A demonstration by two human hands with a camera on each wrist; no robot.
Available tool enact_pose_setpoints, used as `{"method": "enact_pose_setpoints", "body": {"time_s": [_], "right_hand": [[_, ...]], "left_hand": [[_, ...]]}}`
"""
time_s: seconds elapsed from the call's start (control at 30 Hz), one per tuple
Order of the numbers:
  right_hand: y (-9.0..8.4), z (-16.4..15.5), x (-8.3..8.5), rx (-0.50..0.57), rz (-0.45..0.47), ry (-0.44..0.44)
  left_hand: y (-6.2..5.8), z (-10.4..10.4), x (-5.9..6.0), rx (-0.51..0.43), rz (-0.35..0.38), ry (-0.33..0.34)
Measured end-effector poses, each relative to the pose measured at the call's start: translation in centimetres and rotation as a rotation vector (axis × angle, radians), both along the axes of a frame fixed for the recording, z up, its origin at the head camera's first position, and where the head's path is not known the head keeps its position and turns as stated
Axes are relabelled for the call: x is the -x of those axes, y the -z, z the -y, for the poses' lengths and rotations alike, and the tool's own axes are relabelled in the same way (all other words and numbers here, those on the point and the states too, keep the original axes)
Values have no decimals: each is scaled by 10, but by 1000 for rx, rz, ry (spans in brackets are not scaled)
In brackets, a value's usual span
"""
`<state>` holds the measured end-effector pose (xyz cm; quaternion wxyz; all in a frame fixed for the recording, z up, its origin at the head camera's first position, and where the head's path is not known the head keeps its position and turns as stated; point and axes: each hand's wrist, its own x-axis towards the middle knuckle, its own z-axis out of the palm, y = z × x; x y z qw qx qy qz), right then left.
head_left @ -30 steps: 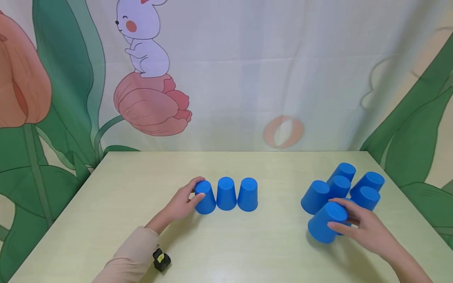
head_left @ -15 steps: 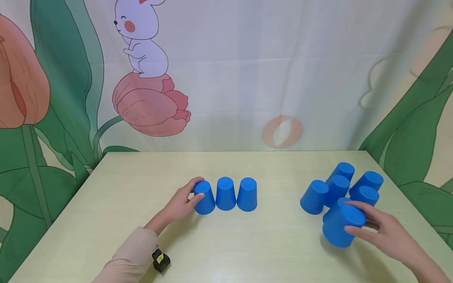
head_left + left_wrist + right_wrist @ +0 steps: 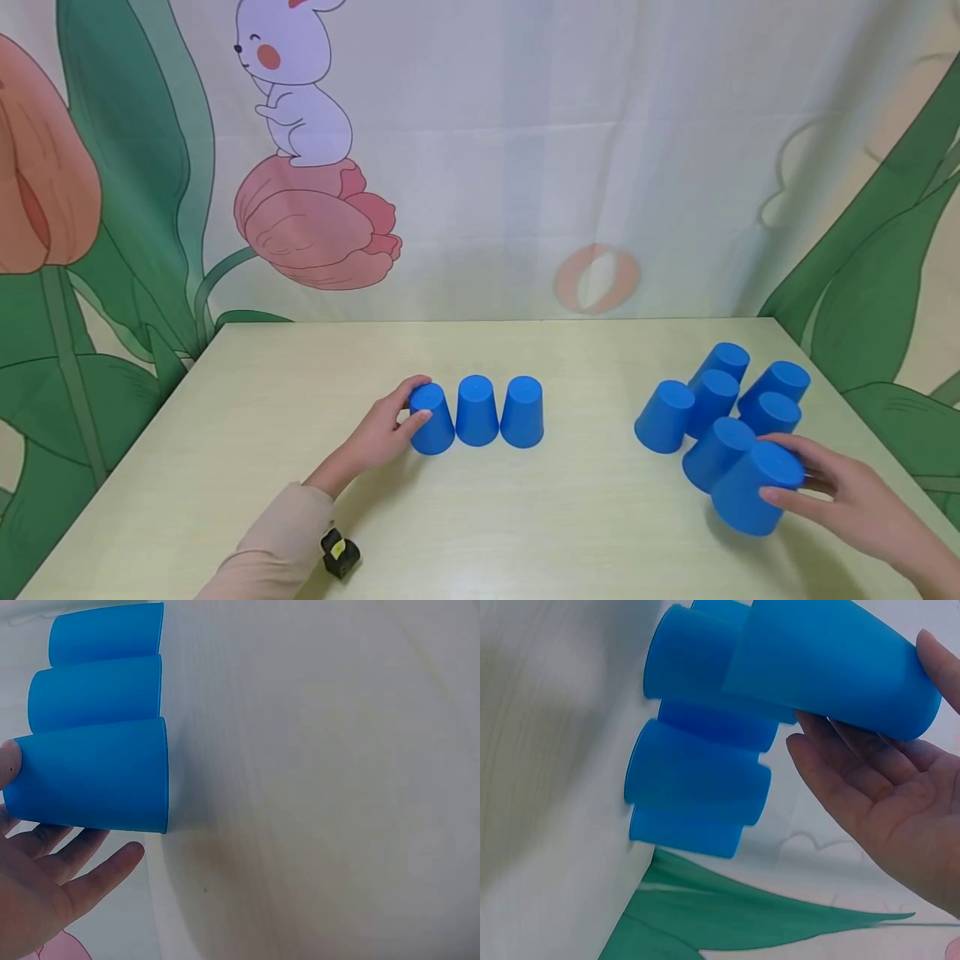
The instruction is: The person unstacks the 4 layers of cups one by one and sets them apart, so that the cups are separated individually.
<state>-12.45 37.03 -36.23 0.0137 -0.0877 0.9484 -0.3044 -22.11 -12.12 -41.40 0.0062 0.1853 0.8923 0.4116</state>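
In the head view, three upside-down blue cups stand in a row on the table. My left hand [image 3: 386, 429] holds the leftmost cup [image 3: 432, 421] between thumb and fingers, and the middle cup [image 3: 477, 412] and right-hand cup [image 3: 522, 414] stand close beside it. At the right, my right hand [image 3: 847, 492] grips another upside-down blue cup [image 3: 753, 492] by its upper part. The right wrist view shows this held cup [image 3: 832, 667] raised off the table and slightly tilted. Just behind it in the head view stands a further blue cup [image 3: 712, 458].
Several more upside-down blue cups [image 3: 663, 418] stand in a cluster at the table's right side. A small black object with a yellow mark [image 3: 340, 554] is by the left sleeve. Behind the table [image 3: 570, 533] hangs a printed curtain [image 3: 480, 167].
My right hand has moved right and nearer with its cup, uncovering the cup behind it. The left hand keeps its hold on the leftmost cup, unmoved.
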Motion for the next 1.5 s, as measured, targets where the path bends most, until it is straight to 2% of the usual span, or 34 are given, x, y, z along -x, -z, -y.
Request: {"method": "enact_pose_setpoints", "body": {"time_s": [0.3,0.73,0.93,1.27,1.3,1.37,1.5], "right_hand": [[6,-23,4,9,75,79],[13,-47,18,-34,97,199],[17,-58,21,-16,55,241],[28,-81,43,-5,63,413],[34,-86,46,-24,50,430],[40,-97,53,8,72,427],[78,-131,74,-17,29,451]], "left_hand": [[0,1,-1,0,-8,3],[0,1,0,5,-10,4],[0,0,-1,7,-8,-4],[1,1,0,5,1,-4],[1,1,0,5,-1,-4],[1,1,0,2,-2,-1],[0,1,-1,-4,2,3]]}}
